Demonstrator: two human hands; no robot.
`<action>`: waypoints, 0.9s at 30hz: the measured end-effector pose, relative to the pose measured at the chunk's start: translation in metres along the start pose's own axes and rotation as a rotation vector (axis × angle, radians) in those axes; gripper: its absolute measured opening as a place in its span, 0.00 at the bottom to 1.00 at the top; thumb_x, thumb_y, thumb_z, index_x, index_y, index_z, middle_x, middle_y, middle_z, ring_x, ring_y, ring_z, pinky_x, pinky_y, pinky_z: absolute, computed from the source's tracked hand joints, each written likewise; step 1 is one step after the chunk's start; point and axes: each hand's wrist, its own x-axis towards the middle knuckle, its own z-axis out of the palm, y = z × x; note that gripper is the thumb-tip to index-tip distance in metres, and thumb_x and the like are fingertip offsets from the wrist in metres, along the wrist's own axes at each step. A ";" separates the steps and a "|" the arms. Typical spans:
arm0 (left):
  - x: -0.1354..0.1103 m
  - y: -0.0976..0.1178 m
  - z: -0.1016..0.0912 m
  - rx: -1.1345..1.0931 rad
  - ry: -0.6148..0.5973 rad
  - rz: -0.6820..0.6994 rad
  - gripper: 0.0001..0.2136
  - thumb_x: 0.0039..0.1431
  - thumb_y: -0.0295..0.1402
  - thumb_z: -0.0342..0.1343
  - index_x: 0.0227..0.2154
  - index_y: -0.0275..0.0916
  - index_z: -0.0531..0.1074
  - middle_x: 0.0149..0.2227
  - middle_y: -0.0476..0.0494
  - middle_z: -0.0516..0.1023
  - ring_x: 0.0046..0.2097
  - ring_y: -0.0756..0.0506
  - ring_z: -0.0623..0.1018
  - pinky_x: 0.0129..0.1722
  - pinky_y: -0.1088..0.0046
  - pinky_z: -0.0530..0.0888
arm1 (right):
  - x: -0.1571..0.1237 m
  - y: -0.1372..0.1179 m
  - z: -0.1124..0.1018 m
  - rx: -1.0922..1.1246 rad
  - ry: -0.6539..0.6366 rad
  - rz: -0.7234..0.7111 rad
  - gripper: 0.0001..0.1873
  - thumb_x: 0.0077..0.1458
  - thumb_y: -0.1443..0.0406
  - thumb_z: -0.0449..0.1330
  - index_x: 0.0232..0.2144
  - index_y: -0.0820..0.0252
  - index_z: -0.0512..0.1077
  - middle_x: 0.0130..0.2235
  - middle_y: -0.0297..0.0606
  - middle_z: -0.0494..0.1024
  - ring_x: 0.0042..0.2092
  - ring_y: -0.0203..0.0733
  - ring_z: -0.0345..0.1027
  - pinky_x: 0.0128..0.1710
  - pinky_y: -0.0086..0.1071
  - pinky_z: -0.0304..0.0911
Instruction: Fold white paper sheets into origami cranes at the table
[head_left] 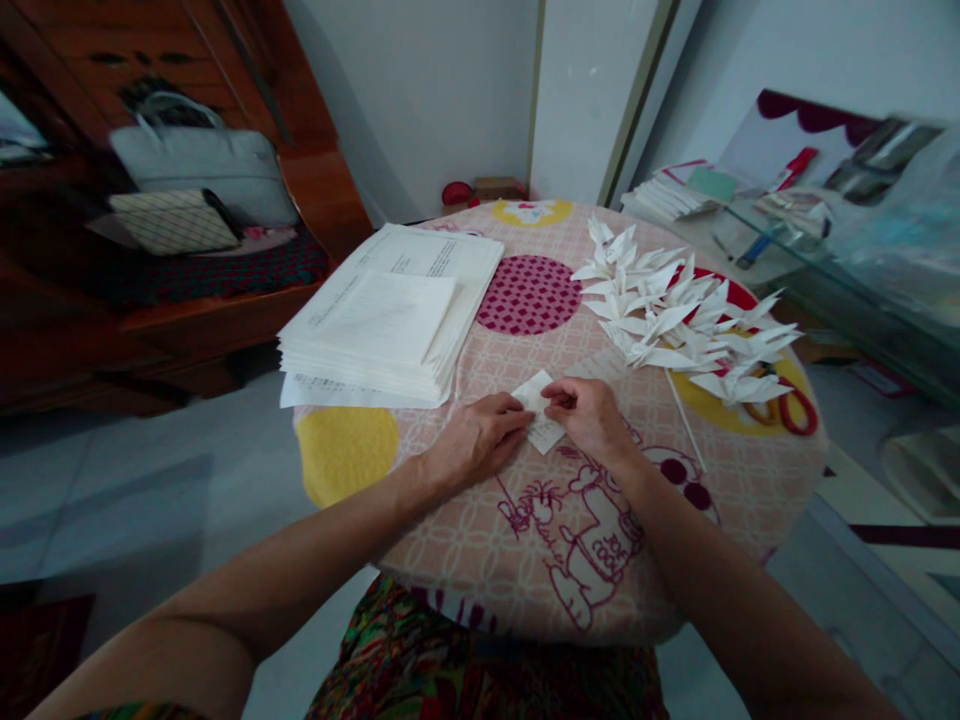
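1. Right in the near middle of the counter (450, 545), both hands meet. The left hand (480, 437) lies knuckles up with its fingers stretched onto the left edge of the small white paper (541, 418). It is pressing the paper flat, not closing round it.
2. The right hand (592, 412) has its fingers curled, and thumb and forefinger look pinched on the paper's right edge.
3. The paper itself lies on the cloth between the two hands. One corner points away and another pokes out toward the person.
4. This reads as a fold being set. I'd treat the left hand as the anchor: flat, steady pressure so the sheet can't slide on the cloth.
5. The pinching hand does best to line the edges up exactly before any pressure goes on. Then it should run the crease from the middle outward, since a skewed start is hard to correct.
6. The cloth looks soft, so I judge that a firm fingernail pass is needed for a sharp line.
7. Just right of the right hand lies a thin white stick (686, 420).
8. Beyond the left hand there's a thick stack of sheets (390, 320).
9. Beyond the right hand is a heap of folded paper figures (675, 320), with red-handled scissors (791, 408) partly tucked under it.
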 end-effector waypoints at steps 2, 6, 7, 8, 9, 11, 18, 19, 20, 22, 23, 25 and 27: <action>-0.005 -0.001 0.000 0.039 0.010 0.038 0.12 0.65 0.30 0.53 0.48 0.37 0.77 0.47 0.38 0.78 0.46 0.43 0.78 0.47 0.67 0.76 | 0.000 0.001 0.000 -0.008 0.000 0.008 0.12 0.45 0.75 0.63 0.35 0.63 0.81 0.30 0.40 0.82 0.31 0.41 0.75 0.33 0.32 0.68; -0.011 -0.002 0.001 0.059 0.011 0.032 0.12 0.66 0.31 0.53 0.48 0.38 0.77 0.47 0.37 0.77 0.46 0.44 0.78 0.47 0.67 0.77 | 0.001 0.003 0.002 -0.006 0.017 0.013 0.13 0.45 0.74 0.64 0.35 0.61 0.81 0.29 0.38 0.82 0.30 0.40 0.75 0.32 0.31 0.67; -0.011 -0.002 0.001 0.056 0.008 0.026 0.12 0.65 0.30 0.53 0.48 0.38 0.77 0.47 0.38 0.77 0.46 0.44 0.78 0.46 0.67 0.77 | 0.000 0.003 0.002 0.000 0.020 0.013 0.13 0.45 0.74 0.64 0.35 0.61 0.81 0.29 0.38 0.82 0.30 0.40 0.75 0.31 0.31 0.67; -0.012 -0.002 0.001 0.052 0.009 0.022 0.12 0.65 0.30 0.53 0.48 0.38 0.77 0.47 0.38 0.77 0.46 0.44 0.78 0.46 0.67 0.77 | 0.000 0.002 0.002 0.004 0.022 0.014 0.13 0.45 0.74 0.64 0.35 0.61 0.81 0.29 0.38 0.82 0.30 0.40 0.75 0.31 0.31 0.67; -0.011 -0.002 0.001 0.047 0.011 0.020 0.11 0.65 0.30 0.54 0.47 0.38 0.77 0.46 0.38 0.77 0.46 0.44 0.78 0.46 0.67 0.77 | 0.000 0.002 0.002 0.006 0.024 0.015 0.13 0.44 0.74 0.64 0.35 0.61 0.81 0.29 0.38 0.82 0.30 0.40 0.75 0.31 0.31 0.67; -0.011 -0.002 0.001 0.034 0.015 0.015 0.11 0.65 0.30 0.54 0.47 0.38 0.77 0.46 0.38 0.77 0.46 0.44 0.78 0.46 0.67 0.77 | 0.000 0.001 0.002 0.005 0.027 0.019 0.13 0.44 0.74 0.64 0.34 0.61 0.81 0.29 0.38 0.82 0.30 0.40 0.74 0.31 0.31 0.67; -0.012 -0.002 0.003 0.029 0.025 0.004 0.11 0.65 0.29 0.53 0.47 0.40 0.77 0.46 0.39 0.76 0.46 0.45 0.78 0.46 0.68 0.77 | 0.001 0.002 0.002 0.004 0.034 0.010 0.12 0.45 0.73 0.64 0.34 0.61 0.81 0.28 0.38 0.82 0.30 0.40 0.74 0.31 0.31 0.67; -0.012 -0.001 0.003 0.035 0.025 0.009 0.11 0.65 0.29 0.53 0.47 0.40 0.77 0.47 0.39 0.76 0.46 0.45 0.78 0.46 0.68 0.77 | 0.001 0.002 0.002 0.004 0.031 0.011 0.12 0.45 0.73 0.64 0.34 0.61 0.81 0.29 0.38 0.82 0.30 0.40 0.74 0.32 0.31 0.67; -0.011 -0.001 0.003 0.047 0.025 0.017 0.11 0.65 0.29 0.53 0.47 0.39 0.77 0.48 0.38 0.75 0.46 0.45 0.78 0.47 0.68 0.77 | 0.000 0.002 0.002 0.005 0.028 0.013 0.12 0.45 0.73 0.64 0.35 0.61 0.81 0.29 0.38 0.82 0.30 0.40 0.74 0.32 0.31 0.67; -0.009 0.001 0.002 0.084 0.026 0.052 0.11 0.65 0.29 0.52 0.45 0.37 0.77 0.50 0.36 0.75 0.47 0.43 0.77 0.49 0.66 0.77 | 0.000 0.002 0.001 0.006 0.026 0.015 0.12 0.45 0.74 0.64 0.35 0.61 0.81 0.29 0.38 0.82 0.30 0.40 0.75 0.32 0.31 0.67; -0.008 0.001 0.002 0.103 0.021 0.078 0.11 0.65 0.28 0.51 0.44 0.36 0.77 0.50 0.36 0.75 0.49 0.42 0.77 0.50 0.64 0.76 | 0.000 0.002 0.001 0.006 0.027 0.016 0.12 0.45 0.74 0.64 0.34 0.61 0.81 0.29 0.38 0.82 0.30 0.40 0.75 0.32 0.31 0.68; -0.003 0.001 0.000 0.123 -0.005 0.142 0.10 0.64 0.27 0.51 0.42 0.34 0.76 0.51 0.35 0.76 0.52 0.41 0.76 0.54 0.61 0.75 | 0.001 0.001 0.001 0.003 0.024 0.014 0.12 0.45 0.74 0.64 0.34 0.62 0.81 0.29 0.38 0.82 0.30 0.40 0.75 0.33 0.31 0.68; 0.001 -0.001 -0.003 0.108 -0.046 0.203 0.09 0.64 0.26 0.51 0.41 0.34 0.75 0.51 0.35 0.77 0.56 0.40 0.74 0.58 0.59 0.73 | 0.001 0.001 0.002 -0.008 0.019 0.011 0.12 0.45 0.75 0.64 0.34 0.61 0.81 0.30 0.38 0.82 0.31 0.40 0.75 0.34 0.32 0.68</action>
